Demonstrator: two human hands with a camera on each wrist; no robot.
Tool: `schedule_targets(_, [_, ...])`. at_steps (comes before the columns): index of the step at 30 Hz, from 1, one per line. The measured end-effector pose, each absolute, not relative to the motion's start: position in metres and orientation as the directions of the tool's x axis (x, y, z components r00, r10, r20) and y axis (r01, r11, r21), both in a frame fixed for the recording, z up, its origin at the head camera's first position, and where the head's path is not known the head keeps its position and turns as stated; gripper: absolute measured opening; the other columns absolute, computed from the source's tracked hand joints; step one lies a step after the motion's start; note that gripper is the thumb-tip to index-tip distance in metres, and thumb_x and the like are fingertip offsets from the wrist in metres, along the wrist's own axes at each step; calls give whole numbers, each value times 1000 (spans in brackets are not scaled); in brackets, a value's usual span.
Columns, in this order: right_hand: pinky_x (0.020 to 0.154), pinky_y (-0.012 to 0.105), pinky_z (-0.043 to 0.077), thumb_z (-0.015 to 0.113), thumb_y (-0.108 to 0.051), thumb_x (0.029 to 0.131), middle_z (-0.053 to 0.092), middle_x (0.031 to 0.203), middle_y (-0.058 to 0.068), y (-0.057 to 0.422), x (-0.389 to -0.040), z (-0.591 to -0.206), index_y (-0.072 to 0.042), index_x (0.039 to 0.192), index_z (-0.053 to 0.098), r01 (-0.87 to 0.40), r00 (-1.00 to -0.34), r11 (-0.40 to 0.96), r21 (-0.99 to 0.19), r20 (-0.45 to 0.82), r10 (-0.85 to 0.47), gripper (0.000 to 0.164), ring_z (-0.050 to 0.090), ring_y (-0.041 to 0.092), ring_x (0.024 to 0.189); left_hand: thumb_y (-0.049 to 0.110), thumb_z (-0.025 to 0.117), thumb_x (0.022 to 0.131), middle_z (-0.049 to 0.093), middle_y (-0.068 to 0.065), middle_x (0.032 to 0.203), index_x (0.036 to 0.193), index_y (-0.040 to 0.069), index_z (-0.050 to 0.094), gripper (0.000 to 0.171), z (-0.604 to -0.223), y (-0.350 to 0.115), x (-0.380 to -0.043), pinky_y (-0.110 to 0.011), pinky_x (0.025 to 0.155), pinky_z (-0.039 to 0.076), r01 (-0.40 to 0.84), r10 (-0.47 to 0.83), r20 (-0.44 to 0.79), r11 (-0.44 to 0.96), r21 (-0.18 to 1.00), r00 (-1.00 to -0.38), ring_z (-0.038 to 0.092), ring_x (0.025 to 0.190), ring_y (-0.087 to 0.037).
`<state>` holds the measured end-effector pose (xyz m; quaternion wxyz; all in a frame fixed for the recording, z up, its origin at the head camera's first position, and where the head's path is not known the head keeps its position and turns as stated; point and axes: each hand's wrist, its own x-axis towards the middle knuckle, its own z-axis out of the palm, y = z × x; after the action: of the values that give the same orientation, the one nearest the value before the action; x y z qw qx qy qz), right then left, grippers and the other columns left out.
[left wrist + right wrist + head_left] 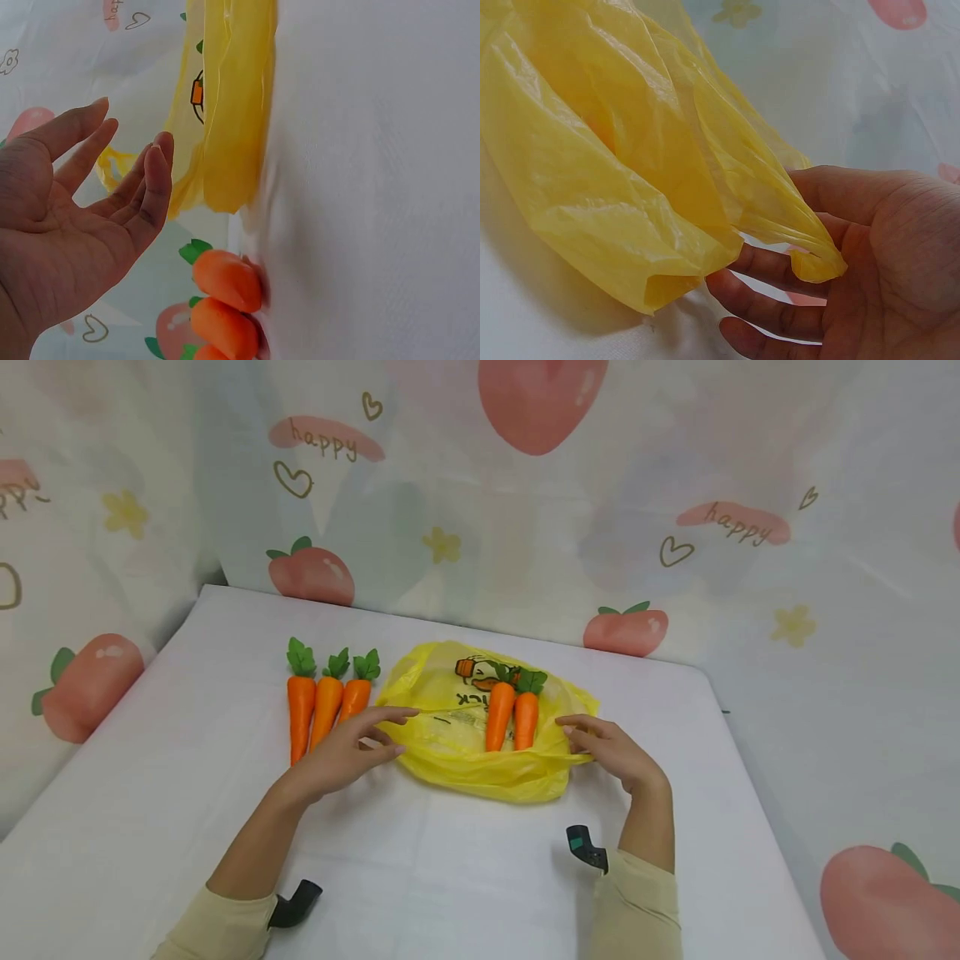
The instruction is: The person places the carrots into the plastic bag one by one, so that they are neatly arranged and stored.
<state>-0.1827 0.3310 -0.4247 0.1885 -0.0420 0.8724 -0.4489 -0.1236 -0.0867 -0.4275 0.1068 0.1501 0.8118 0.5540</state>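
Note:
A yellow plastic bag (480,772) with a printed duck face lies on the table, its mouth spread wide. Two orange toy carrots (500,717) with green leafy tops lie at its opening, side by side. My left hand (341,756) hovers at the bag's left edge with fingers relaxed and apart, holding nothing; in the left wrist view its palm faces the bag. At the bag's right side is my right hand (615,752); a gathered corner of the bag (817,262) lies against its loosely spread fingers.
Three more carrots (302,714) lie in a row left of the bag, partly behind my left hand. White cloth covers the table (465,877). A curtain (525,552) printed with peaches and "happy" stands behind it. Each wrist carries a small black device (296,903).

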Motion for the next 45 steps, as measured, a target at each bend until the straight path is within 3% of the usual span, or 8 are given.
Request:
schedule_targets(14, [109,61,35,52,-38,109,57,129,15,330,-185,-427,-9,145,58,86,-923,595,-799,-289,-255,47,57,32,114,21,71,101,56,-1,146,143,21,63,43,-433,-113,-113,-49,88,53,78,312,-45,369,926,-949,57,114,-29])
schedule_targets(21, [106,55,39,52,-34,109,57,126,15,326,-184,-425,-7,146,57,84,-920,574,-814,-284,-269,46,57,31,111,21,74,98,61,-14,135,141,15,64,44,-435,-141,-108,-49,84,55,24,239,-66,356,934,-969,59,109,-33])
schedule_targets(28, [108,58,38,51,-34,109,56,129,15,327,-184,-425,-7,146,57,85,-921,584,-807,-287,-262,46,58,32,113,17,72,99,62,-19,130,142,8,61,45,-431,-167,-108,-44,73,57,50,201,-29,374,926,-979,58,104,-35])
schedule_targets(37, [108,55,38,52,-35,109,56,124,15,329,-185,-427,-8,144,59,79,-924,588,-805,-280,-259,44,58,32,111,23,69,102,52,-16,147,150,8,53,53,-436,-193,-108,-47,90,50,9,129,-50,421,907,-990,52,123,-38])
schedule_targets(45, [109,57,38,52,-35,109,57,127,15,331,-186,-429,-9,144,59,82,-926,590,-803,-280,-253,44,59,31,111,22,65,104,52,-20,144,152,10,51,51,-443,-209,-108,-38,89,53,15,101,-32,434,901,-994,57,118,-36])
